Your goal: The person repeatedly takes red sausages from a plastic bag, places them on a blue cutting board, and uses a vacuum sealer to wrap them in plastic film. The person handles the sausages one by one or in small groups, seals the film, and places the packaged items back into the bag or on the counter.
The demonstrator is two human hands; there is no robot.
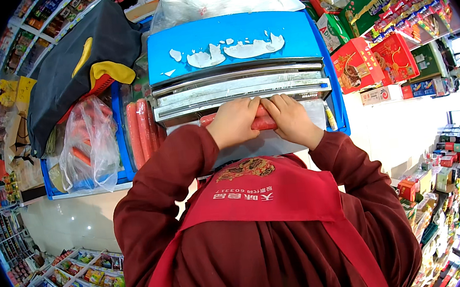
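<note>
Carrot (263, 122) below the wrapping machine (236, 60) looks stiff, light and film-slick, so your left hand (234, 122) and right hand (291, 118), both closed on it, should grip its ends.

Orange-red sausage (263, 122), blue wrapping machine (226, 41) flecked with white patches, maroon sleeves (158, 178), red apron (268, 195), black cloth (67, 65) with yellow trim.

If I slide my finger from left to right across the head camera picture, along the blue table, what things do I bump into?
Clear plastic bag → row of red sausages → left hand → right hand → red gift boxes.
</note>
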